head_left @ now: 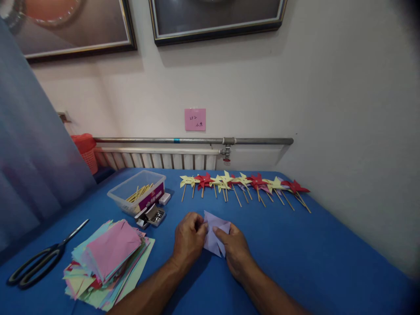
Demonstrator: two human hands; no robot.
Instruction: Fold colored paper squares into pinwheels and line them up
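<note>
Between my hands, above the blue table, is a light purple paper square with slits cut in from its corners. My left hand pinches its left edge between thumb and fingers. On the right side, my right hand grips the paper, thumb on top and fingers behind it. Whether a pin is in my left fingertips cannot be made out. Nearest my left hand stands a small open box of metal pins. Beyond my hands lies a row of paper pinwheels on sticks, in yellow, red and purple.
On the left lie a stack of coloured paper and large black-handled scissors. Behind them a clear plastic tub holds thin wooden sticks. A small white box sits beside it. A radiator and pipe run along the wall behind the table.
</note>
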